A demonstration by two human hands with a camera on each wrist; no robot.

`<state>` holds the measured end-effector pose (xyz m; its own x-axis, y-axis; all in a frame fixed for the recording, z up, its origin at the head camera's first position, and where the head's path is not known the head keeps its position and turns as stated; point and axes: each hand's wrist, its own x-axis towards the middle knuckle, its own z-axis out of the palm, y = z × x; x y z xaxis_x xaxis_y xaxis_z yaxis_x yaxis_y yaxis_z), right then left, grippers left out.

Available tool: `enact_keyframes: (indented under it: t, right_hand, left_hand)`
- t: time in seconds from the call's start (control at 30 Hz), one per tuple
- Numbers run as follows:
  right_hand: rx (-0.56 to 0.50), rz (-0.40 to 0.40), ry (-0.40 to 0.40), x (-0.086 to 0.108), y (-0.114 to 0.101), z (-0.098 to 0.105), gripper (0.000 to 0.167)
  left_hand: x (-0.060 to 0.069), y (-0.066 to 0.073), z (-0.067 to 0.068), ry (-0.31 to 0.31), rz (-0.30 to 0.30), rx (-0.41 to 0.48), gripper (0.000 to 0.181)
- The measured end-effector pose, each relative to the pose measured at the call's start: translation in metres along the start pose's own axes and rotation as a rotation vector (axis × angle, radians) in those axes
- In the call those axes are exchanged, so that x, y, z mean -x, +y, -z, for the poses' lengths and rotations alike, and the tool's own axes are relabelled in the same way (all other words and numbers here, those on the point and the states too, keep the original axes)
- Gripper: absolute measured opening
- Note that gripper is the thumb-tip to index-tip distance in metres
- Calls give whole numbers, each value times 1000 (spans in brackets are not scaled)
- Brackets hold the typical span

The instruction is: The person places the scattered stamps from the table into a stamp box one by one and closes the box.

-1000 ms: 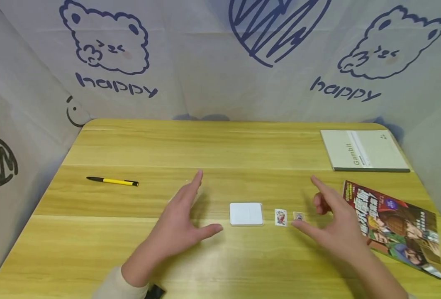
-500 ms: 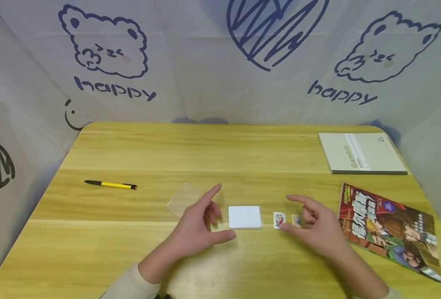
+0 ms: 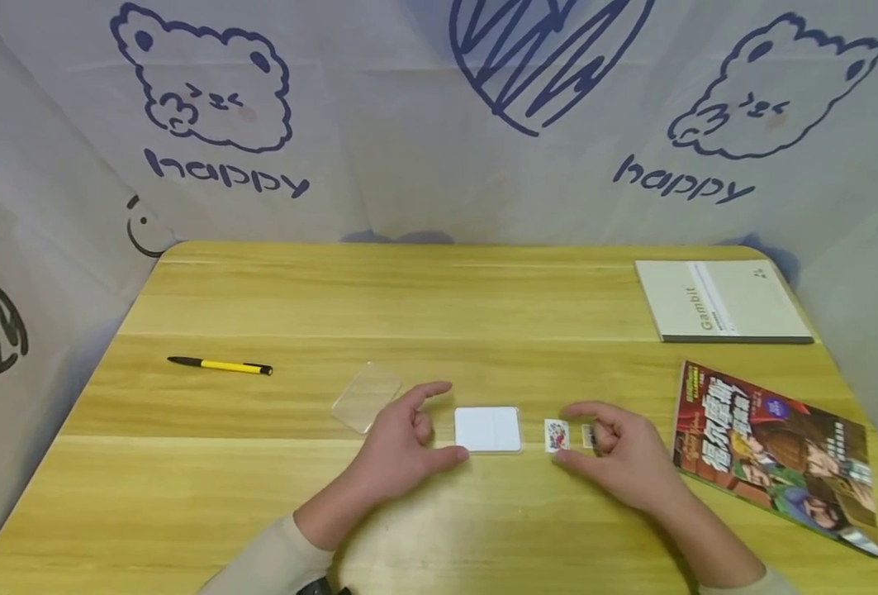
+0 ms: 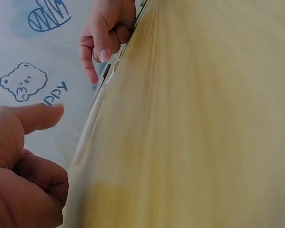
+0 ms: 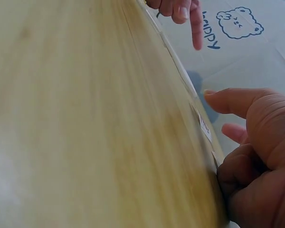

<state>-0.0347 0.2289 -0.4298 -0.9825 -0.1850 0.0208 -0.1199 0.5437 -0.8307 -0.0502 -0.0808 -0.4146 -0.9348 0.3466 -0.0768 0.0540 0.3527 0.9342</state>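
Note:
A flat white rectangular piece in a clear case (image 3: 487,430) lies on the table between the hands. My left hand (image 3: 403,453) is at its left side, thumb tip at the lower left corner, index finger apart from it. A small white picture card (image 3: 557,435) lies to the right. Around this card my right hand (image 3: 623,456) spreads thumb and index finger, with the thumb tip by its lower edge; the right wrist view shows the card (image 5: 205,129) lying on the table. A second small picture card (image 3: 588,435) is partly hidden behind the right hand's fingers.
A clear plastic cover (image 3: 367,398) lies beyond the left hand. Farther left is a yellow and black pen (image 3: 220,365). On the right are a colourful magazine (image 3: 776,459) and a pale notebook (image 3: 724,299). A cloth wall (image 3: 409,149) stands behind the table.
Both hands have moved inward and lowered, the left toward the white piece, the right toward the small picture card. Their thumbs and index fingers have drawn closer. The objects have stayed put.

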Motion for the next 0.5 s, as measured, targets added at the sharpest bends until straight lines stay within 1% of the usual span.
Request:
enact_keyframes:
  t: [0.13, 0.23, 0.37, 0.5]
  right_hand:
    - [51, -4, -12, -1, 0, -1, 45]
    - [82, -7, -22, -3, -1, -1, 44]
    - [98, -8, -29, -4, 0, -2, 41]
    - [108, -8, -35, -4, 1, -2, 40]
  left_hand:
    - [-4, -5, -3, -21, 35, 13, 82]
    - [-6, -8, -4, -29, 37, 10, 80]
    - [-7, -10, -6, -31, 18, -9, 77]
    - [-8, -11, -8, -31, 18, -17, 75]
